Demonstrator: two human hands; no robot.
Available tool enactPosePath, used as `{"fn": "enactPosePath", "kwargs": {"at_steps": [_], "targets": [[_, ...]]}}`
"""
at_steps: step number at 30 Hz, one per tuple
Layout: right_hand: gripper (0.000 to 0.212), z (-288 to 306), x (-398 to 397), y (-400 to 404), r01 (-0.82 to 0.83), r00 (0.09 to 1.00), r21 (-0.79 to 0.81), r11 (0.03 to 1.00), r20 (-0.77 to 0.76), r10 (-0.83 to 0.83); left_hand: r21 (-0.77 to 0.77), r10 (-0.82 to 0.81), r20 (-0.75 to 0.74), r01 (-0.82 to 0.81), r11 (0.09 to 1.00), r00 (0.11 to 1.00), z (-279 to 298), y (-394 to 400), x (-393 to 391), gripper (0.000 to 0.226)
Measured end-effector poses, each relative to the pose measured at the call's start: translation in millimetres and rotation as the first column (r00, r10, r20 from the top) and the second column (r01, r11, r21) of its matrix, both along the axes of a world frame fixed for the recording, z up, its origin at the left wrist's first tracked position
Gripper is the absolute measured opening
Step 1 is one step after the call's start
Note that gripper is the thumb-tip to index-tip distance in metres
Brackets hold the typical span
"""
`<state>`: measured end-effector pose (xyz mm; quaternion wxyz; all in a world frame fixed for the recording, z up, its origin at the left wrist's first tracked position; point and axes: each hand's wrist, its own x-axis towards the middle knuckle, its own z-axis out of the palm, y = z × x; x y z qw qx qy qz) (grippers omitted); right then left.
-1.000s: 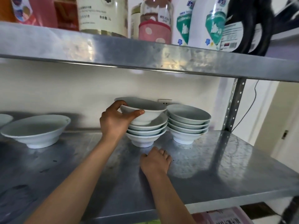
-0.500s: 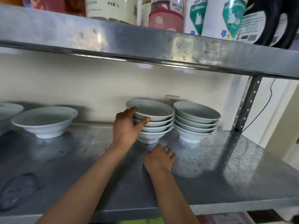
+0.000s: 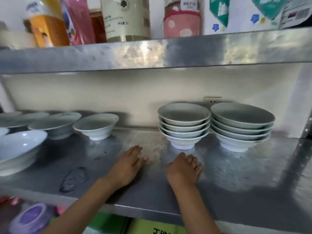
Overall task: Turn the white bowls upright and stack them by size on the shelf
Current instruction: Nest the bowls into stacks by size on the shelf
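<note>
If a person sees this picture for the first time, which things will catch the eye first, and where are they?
Two neat stacks of upright white bowls stand side by side at the back right of the metal shelf: the smaller stack and, to its right, the wider stack. In front of them the left hand and the right hand rest flat on the shelf, holding nothing. To the left stand single upright bowls, the nearest being a lone small bowl.

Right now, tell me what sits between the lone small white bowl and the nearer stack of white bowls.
Nothing: the head view shows only bare metal shelf between the lone small white bowl and the four-bowl stack.
</note>
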<state>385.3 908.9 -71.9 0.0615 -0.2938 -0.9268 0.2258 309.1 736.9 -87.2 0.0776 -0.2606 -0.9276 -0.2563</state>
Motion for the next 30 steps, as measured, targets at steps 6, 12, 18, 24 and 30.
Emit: {"fn": "enactPosePath", "kwargs": {"at_steps": [6, 12, 18, 24, 30], "targets": [[0.056, -2, 2, -42, -0.113, 0.990, -0.039, 0.993, -0.089, 0.109, 0.012, 0.002, -0.033, -0.001, 1.000, 0.999, -1, -54, 19, 0.059], [0.043, 4, -5, -124, -0.232, 0.956, -0.076, 0.970, -0.202, 0.213, -0.022, -0.086, -0.123, 0.084, 0.996, 0.989, -8, -109, 29, 0.047], [0.031, 14, -28, -221, -0.306, 0.863, -0.314, 0.899, -0.491, 0.122, 0.252, -0.026, -0.199, 0.076, 0.965, 0.980, 5, -208, 26, 0.050], [0.024, 25, -58, -364, -0.398, 0.732, -0.402, 0.825, -0.681, 0.021, 0.398, 0.111, -0.345, 0.038, 0.917, 0.932, 29, -346, -3, 0.038], [0.037, 31, -81, -468, -0.413, 0.742, -0.368, 0.833, -0.667, 0.073, 0.444, 0.199, -0.378, -0.012, 0.896, 0.904, 30, -437, -36, 0.029]]}}
